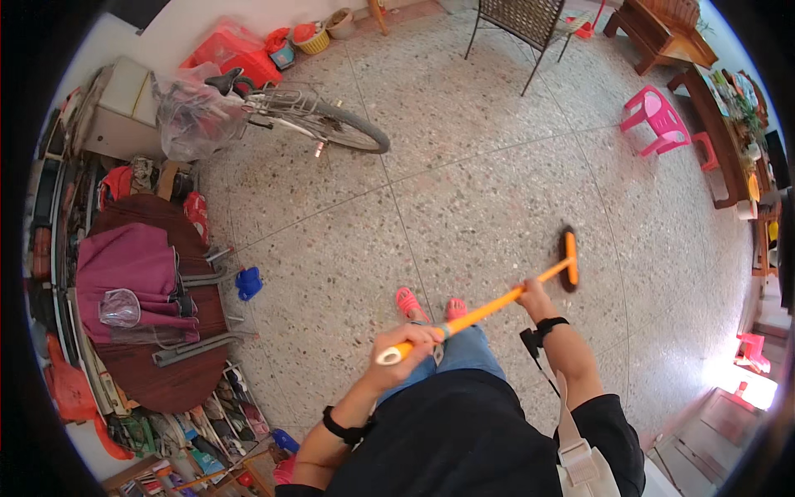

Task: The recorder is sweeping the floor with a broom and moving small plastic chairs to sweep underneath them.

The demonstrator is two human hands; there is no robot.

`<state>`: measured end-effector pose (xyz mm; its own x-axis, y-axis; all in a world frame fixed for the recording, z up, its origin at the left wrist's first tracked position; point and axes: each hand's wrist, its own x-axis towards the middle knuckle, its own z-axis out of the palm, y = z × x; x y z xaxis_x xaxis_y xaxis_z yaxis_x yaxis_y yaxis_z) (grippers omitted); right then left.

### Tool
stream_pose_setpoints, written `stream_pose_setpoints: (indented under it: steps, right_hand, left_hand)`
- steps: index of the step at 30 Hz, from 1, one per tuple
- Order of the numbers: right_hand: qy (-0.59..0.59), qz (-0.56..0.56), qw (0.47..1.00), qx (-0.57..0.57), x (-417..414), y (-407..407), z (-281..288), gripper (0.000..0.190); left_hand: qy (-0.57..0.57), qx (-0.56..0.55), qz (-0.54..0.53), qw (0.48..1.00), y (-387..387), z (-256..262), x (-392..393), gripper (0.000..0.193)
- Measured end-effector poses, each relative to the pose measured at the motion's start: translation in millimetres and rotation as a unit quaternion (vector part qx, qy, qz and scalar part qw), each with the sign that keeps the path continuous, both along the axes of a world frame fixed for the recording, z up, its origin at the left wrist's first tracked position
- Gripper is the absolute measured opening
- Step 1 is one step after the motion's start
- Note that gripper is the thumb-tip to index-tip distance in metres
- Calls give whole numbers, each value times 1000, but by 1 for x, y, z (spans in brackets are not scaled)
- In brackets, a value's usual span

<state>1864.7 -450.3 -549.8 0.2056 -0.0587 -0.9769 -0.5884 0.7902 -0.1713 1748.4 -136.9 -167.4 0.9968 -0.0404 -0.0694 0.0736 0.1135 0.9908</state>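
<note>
An orange broom (487, 306) slants across the front of my body. My left hand (407, 354) is closed around the handle near its pale, hollow top end. Farther down the same handle, my right hand (533, 297) grips it near the head. The broom head (570, 258), orange with dark bristles, is at the speckled stone floor (472, 205), to the right of my feet; its bristles look slightly blurred. My feet are in pink sandals (408, 301), just beyond my hands.
A bicycle (310, 118) stands at the upper left. Left are a dark red oval tabletop (205, 304), blue slippers (248, 284) and a shoe rack (239, 404). A metal-legged chair (522, 22) is at the top; a pink plastic stool (657, 118) and wooden table (708, 130) are right.
</note>
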Motion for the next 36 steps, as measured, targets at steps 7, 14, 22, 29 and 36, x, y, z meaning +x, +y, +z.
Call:
stream_pose_setpoints:
  steps: [7,14,22,29,36]
  right_hand:
    - [44,75,994,69,17,128,138,9]
    - [30,77,970,230,38,327,273,7]
    - [48,16,896,442,172,417,203,14]
    - [64,3,807,587,271,354,166,7]
    - [-25,33,947,318,310,129,170,14]
  left_hand:
    - [-106,-71,29,991,113,67,29,14]
    - [-346,-68,-285,891,213,208,109,24]
    - [-327,209,-275,880,122,188,235,23]
    - [-329,241,-264,874,44,163,328,22]
    - [-281,91,-260,919,11,158,388,23]
